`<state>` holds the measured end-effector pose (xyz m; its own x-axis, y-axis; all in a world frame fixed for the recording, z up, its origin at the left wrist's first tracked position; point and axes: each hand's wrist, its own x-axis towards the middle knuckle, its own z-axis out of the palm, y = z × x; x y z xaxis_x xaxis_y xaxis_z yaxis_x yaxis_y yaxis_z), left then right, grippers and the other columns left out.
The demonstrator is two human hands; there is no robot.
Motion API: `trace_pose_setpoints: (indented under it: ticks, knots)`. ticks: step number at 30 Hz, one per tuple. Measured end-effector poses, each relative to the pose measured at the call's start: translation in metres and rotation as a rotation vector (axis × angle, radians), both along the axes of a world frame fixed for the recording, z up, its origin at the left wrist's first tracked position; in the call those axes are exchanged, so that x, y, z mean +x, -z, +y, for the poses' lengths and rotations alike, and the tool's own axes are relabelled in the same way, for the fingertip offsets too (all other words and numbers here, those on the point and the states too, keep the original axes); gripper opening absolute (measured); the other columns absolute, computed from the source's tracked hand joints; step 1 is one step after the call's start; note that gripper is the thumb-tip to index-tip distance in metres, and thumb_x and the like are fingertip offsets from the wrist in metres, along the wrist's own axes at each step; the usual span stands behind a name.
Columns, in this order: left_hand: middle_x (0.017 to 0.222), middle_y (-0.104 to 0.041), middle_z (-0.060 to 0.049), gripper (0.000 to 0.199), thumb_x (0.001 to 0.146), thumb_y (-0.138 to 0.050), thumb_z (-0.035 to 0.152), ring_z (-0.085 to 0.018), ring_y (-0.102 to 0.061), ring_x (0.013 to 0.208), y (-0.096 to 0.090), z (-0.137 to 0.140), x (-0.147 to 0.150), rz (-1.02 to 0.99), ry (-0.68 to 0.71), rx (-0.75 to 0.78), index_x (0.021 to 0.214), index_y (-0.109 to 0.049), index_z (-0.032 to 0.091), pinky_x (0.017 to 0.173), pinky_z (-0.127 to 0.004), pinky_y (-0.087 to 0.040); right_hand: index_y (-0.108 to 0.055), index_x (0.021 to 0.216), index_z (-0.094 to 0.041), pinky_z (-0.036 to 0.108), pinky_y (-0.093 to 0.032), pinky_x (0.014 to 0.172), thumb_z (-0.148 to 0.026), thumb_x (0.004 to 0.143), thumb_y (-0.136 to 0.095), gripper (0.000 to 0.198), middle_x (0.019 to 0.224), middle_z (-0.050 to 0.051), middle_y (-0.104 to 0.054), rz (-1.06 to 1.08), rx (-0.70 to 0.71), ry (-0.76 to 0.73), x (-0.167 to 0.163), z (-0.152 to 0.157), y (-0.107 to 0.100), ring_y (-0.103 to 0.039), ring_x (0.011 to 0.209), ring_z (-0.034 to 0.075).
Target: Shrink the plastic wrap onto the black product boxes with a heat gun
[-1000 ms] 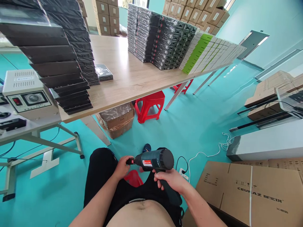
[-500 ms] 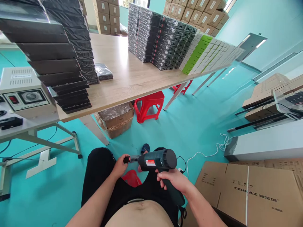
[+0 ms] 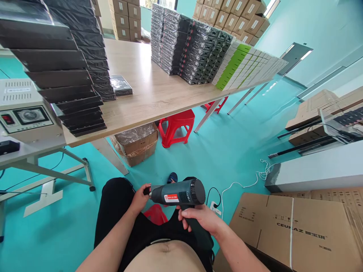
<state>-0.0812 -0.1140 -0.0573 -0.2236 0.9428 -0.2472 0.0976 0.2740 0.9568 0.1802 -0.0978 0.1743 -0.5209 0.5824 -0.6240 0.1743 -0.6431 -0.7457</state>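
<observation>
My right hand (image 3: 197,217) is wrapped round the handle of a dark green heat gun (image 3: 184,192) with a red and white label. The gun lies almost level above my lap, its nozzle pointing left. In front of the nozzle, my left hand (image 3: 139,200) grips a small black box (image 3: 146,190), mostly hidden by the fingers and the gun. Box and nozzle look very close; I cannot tell whether they touch. A black cord runs from the gun's side to a white power strip (image 3: 215,207) on the floor.
Tall stacks of black film-wrapped boxes (image 3: 66,79) and green-white boxes (image 3: 234,66) stand on the wooden table (image 3: 136,109). Below are a red stool (image 3: 177,128) and a carton (image 3: 136,145). A large carton (image 3: 263,223) sits at right; a control machine (image 3: 27,113) stands left.
The heat gun has moved left, bringing its nozzle up to the black box in my left hand. The view has also shifted slightly.
</observation>
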Motion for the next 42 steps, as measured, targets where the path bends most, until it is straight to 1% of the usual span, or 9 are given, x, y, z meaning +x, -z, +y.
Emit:
trace_pose_setpoints:
  ticks: [5, 10, 15, 20, 26, 31, 34, 38, 42]
  knots:
    - [0.126, -0.06, -0.011, 0.041, 0.064, -0.059, 0.017, -0.027, -0.048, 0.125, -0.006, 0.0, -0.003, -0.086, -0.031, -0.003, 0.105, -0.064, 0.018, 0.107, -0.041, -0.03, -0.065, 0.096, -0.013, 0.026, -0.049, 0.052, -0.033, 0.075, -0.062, 0.029, 0.076, 0.005, -0.067, -0.188, 0.05, 0.252, 0.009, 0.01, 0.008, -0.06, 0.058, 0.014]
    - [0.129, -0.059, -0.011, 0.036, 0.066, -0.056, 0.016, -0.028, -0.042, 0.13, -0.005, 0.0, -0.002, -0.036, -0.032, -0.012, 0.101, -0.064, 0.019, 0.108, -0.044, -0.027, -0.064, 0.097, -0.012, 0.026, -0.048, 0.051, -0.03, 0.074, -0.062, 0.029, 0.077, 0.006, -0.067, -0.126, 0.02, 0.147, 0.018, 0.011, 0.005, -0.061, 0.058, 0.015]
    - [0.128, -0.059, -0.012, 0.034, 0.067, -0.055, 0.015, -0.028, -0.038, 0.133, 0.001, 0.001, 0.001, 0.002, 0.007, -0.004, 0.1, -0.063, 0.02, 0.109, -0.044, -0.025, -0.066, 0.097, -0.013, 0.028, -0.048, 0.054, -0.032, 0.074, -0.063, 0.03, 0.076, 0.005, -0.067, -0.133, 0.053, 0.15, -0.001, 0.003, -0.003, -0.06, 0.059, 0.014]
    - [0.125, -0.06, -0.013, 0.036, 0.063, -0.06, 0.017, -0.029, -0.043, 0.129, 0.005, 0.0, -0.001, -0.001, -0.024, 0.0, 0.099, -0.064, 0.017, 0.108, -0.043, -0.028, -0.068, 0.091, -0.012, 0.027, -0.046, 0.051, -0.031, 0.069, -0.067, 0.029, 0.075, 0.005, -0.067, -0.01, 0.04, 0.006, -0.023, -0.005, -0.002, -0.059, 0.056, 0.014]
    - [0.118, -0.064, -0.01, 0.048, 0.062, -0.056, 0.014, -0.028, -0.053, 0.118, -0.005, -0.002, -0.005, -0.104, -0.083, -0.052, 0.11, -0.062, 0.017, 0.104, -0.042, -0.035, -0.065, 0.094, -0.012, 0.026, -0.048, 0.051, -0.032, 0.073, -0.063, 0.029, 0.072, 0.004, -0.066, -0.177, 0.066, 0.248, -0.007, 0.011, 0.003, -0.059, 0.057, 0.014]
    - [0.103, -0.069, -0.007, 0.048, 0.058, -0.055, 0.014, -0.027, -0.06, 0.105, -0.027, 0.001, 0.0, -0.221, -0.129, -0.075, 0.106, -0.062, 0.017, 0.095, -0.039, -0.044, -0.065, 0.094, -0.013, 0.026, -0.047, 0.05, -0.032, 0.073, -0.063, 0.029, 0.075, 0.005, -0.066, -0.12, 0.033, 0.195, 0.012, 0.015, 0.0, -0.06, 0.058, 0.014]
    - [0.097, -0.069, -0.006, 0.045, 0.055, -0.053, 0.013, -0.027, -0.062, 0.098, -0.034, 0.003, 0.003, -0.285, -0.126, -0.071, 0.099, -0.063, 0.017, 0.089, -0.039, -0.048, -0.064, 0.094, -0.014, 0.027, -0.048, 0.051, -0.033, 0.073, -0.064, 0.029, 0.076, 0.005, -0.066, -0.141, 0.052, 0.238, 0.011, 0.013, 0.0, -0.06, 0.059, 0.015]
    - [0.082, -0.069, -0.004, 0.035, 0.054, -0.048, 0.013, -0.026, -0.065, 0.085, -0.029, 0.002, -0.001, -0.33, -0.152, -0.116, 0.086, -0.062, 0.019, 0.079, -0.038, -0.051, -0.065, 0.096, -0.014, 0.026, -0.048, 0.052, -0.031, 0.075, -0.062, 0.027, 0.078, 0.006, -0.067, -0.104, 0.037, 0.248, 0.013, 0.013, 0.003, -0.06, 0.06, 0.014]
    - [0.075, -0.068, -0.003, 0.046, 0.054, -0.046, 0.014, -0.026, -0.066, 0.079, -0.022, 0.0, -0.004, -0.405, -0.215, -0.203, 0.097, -0.061, 0.019, 0.072, -0.038, -0.052, -0.064, 0.1, -0.013, 0.026, -0.048, 0.053, -0.032, 0.077, -0.06, 0.03, 0.081, 0.006, -0.067, -0.009, 0.029, 0.212, 0.011, 0.013, -0.001, -0.061, 0.061, 0.014]
